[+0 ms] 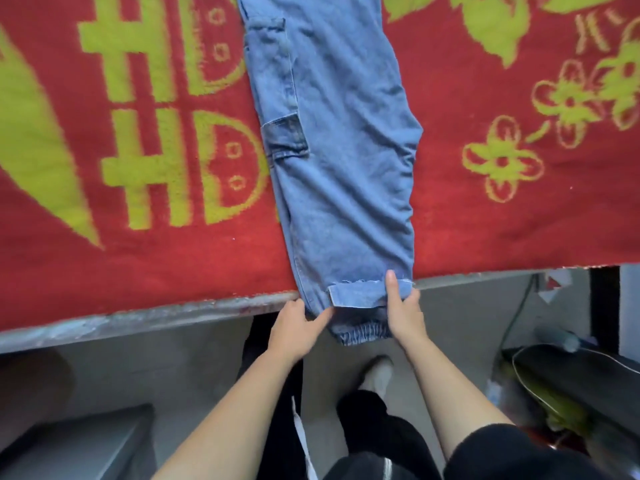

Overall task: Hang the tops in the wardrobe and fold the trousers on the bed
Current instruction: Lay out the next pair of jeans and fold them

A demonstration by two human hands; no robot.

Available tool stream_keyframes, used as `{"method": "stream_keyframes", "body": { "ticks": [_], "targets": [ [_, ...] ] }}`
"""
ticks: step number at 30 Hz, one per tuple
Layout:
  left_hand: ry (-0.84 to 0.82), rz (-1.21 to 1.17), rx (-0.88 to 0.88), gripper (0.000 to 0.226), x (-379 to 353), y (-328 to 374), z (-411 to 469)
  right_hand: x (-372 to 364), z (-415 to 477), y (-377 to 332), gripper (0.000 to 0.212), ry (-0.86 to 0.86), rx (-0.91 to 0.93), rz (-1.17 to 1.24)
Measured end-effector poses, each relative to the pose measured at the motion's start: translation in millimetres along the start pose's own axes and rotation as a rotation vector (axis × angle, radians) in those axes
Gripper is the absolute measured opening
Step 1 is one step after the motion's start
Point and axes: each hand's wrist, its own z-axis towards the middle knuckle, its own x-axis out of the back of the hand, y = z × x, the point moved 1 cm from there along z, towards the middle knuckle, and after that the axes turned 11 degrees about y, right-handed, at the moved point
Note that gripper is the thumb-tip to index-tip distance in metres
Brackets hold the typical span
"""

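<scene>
Blue denim trousers point(339, 140) lie lengthwise on the bed, legs stacked one on the other, with side pockets showing on the left. Their cuffs hang over the bed's near edge. My left hand point(294, 327) grips the left side of the cuffs, thumb along the cloth and fingers tucked under. My right hand point(401, 306) pinches the right side of the turned-up cuff, thumb on top and fingers curled beneath. The waist end runs out of view at the top.
A red blanket point(138, 265) with yellow-green letters and flowers covers the bed. The bed's grey edge point(138, 317) runs across the frame. Below are the floor, my legs and shoe point(377, 372), a grey box point(79, 445) at left, and clutter with cables point(554, 382) at right.
</scene>
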Motion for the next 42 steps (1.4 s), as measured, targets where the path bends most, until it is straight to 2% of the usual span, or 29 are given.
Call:
{"method": "stream_keyframes", "body": {
  "ticks": [2,5,8,10,13,15,20,22,24,26,29,33,35,36,39,42],
  "targets": [
    [0.007,-0.212,0.109,0.034,-9.4,-1.2,-10.5,3.8,-0.5,8.2,0.082,-0.09,-0.019,0.101],
    [0.077,-0.438,0.212,0.025,-18.3,2.1,-30.0,18.0,-4.6,15.3,0.083,-0.196,0.119,0.085],
    [0.17,-0.524,0.205,0.022,-21.8,7.3,-53.7,37.5,-17.2,28.0,0.057,-0.278,0.247,0.171],
    [0.246,-0.548,0.172,0.022,-21.3,11.9,-72.0,49.0,-27.1,34.5,0.048,-0.342,0.277,0.276],
    [0.348,-0.516,0.131,0.021,-20.5,21.7,-105.0,67.6,-42.4,45.1,0.057,-0.418,0.241,0.405],
    [0.385,-0.511,0.12,0.022,-23.8,25.3,-126.6,81.3,-51.3,55.8,0.064,-0.417,0.233,0.403],
    [0.279,-0.7,0.232,0.019,-48.4,22.6,-166.7,110.0,-57.3,87.5,0.08,-0.45,0.174,0.346],
    [0.256,-0.72,0.266,0.022,-50.4,25.9,-169.7,115.8,-53.2,87.4,0.078,-0.461,0.154,0.369],
    [0.261,-0.74,0.259,0.028,-41.6,38.0,-165.5,120.1,-49.3,71.9,0.081,-0.435,0.164,0.425],
    [0.303,-0.79,0.233,0.023,-23.0,56.2,-154.6,123.6,-44.4,43.4,0.086,-0.387,0.165,0.494],
    [0.38,-0.863,0.205,0.027,16.0,92.0,-127.6,124.3,-35.5,-19.0,0.069,-0.38,0.234,0.555],
    [0.355,-1.0,0.177,0.038,67.5,134.6,-70.3,107.0,-24.6,-109.5,0.048,-0.383,0.306,0.607],
    [0.375,-0.841,0.048,0.046,86.2,142.4,-35.2,90.3,-15.6,-140.7,0.039,-0.359,0.379,0.564],
    [0.372,-0.681,-0.034,0.05,91.8,142.9,-20.8,82.9,-10.6,-149.8,0.044,-0.3,0.474,0.44],
    [0.225,-0.219,-0.265,0.057,88.8,134.3,12.4,58.7,7.1,-152.4,0.049,-0.202,0.803,-0.11],
    [0.087,0.313,-0.399,0.07,75.2,122.0,29.5,37.7,24.6,-138.9,0.05,-0.26,0.938,-0.509]
  ]
}}
